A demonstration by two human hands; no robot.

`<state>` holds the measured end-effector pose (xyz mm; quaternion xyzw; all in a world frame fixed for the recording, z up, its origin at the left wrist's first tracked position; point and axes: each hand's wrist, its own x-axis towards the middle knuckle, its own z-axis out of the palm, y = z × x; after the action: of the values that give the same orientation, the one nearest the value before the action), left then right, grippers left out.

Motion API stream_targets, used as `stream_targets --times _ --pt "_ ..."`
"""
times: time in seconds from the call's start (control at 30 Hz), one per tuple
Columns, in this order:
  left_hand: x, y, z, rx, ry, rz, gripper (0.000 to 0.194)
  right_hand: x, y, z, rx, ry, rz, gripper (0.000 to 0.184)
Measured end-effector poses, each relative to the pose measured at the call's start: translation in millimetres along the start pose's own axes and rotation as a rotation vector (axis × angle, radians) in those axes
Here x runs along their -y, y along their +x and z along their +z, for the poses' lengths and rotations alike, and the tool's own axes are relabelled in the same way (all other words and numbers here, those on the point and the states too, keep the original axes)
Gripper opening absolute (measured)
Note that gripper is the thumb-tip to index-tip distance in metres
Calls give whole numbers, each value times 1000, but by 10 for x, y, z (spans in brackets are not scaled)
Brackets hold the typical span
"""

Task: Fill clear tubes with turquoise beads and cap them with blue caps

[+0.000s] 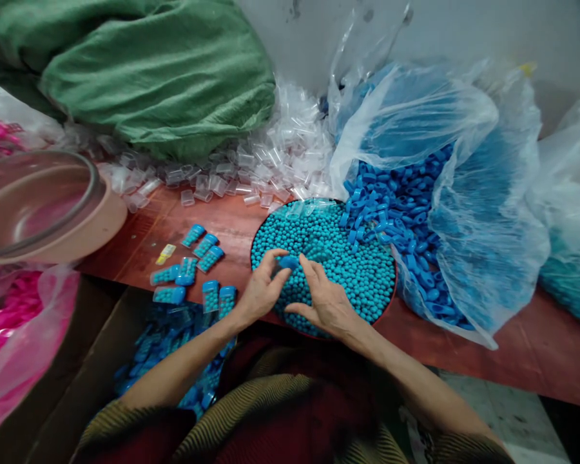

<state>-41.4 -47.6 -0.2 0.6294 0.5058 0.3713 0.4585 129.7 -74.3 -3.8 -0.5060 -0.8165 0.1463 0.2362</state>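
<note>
Blue piece (289,262) in curled left hand (263,287)

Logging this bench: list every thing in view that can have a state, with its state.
Left hand, fingers closed on a small blue piece
Right hand, open, thumb apart
Round tray, filled with beads
Cap bag, open, caps spilling out
Small containers, capped, bead-filled
Clear tubes, heaped loose, uncapped
Cardboard box, open, containers inside
Green cloth, wrinkled, bulging
Basin, upright
Pink bag, open
Far-right bag, closure not visible

Left hand (262,288) curled — right hand (327,300) spread
</note>
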Motion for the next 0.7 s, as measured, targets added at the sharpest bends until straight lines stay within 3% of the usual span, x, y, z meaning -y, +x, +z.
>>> stream_targets --times 0.07,0.13,0.23,0.3,0.43,0.53,0.6,0.7 --pt "108 -22 -309 -93 139 15 32 -164 -5 -113 -57 16 56 48" --pt "203 -45 -589 -251 386 -2 32 -416 -14 -218 -154 -23 197 29" --pt "253 -48 -735 -434 736 35 33 -812 -2 -352 -248 -213 391 29" --pt "215 -5 -580 -395 783 107 30 -1008 38 -421 -182 -333 395 32" --pt "68 204 81 -92 679 199 26 -1201 183 -498 49 -404 353 36" --pt "-4 397 482 74 681 178 26 -1226 305 -491 13 -387 550 34" --pt "-19 493 610 125 711 149 25 -1200 368 -445 -12 -416 658 38" --pt "-14 561 669 151 778 129 23 -1133 403 -340 21 -436 593 37"
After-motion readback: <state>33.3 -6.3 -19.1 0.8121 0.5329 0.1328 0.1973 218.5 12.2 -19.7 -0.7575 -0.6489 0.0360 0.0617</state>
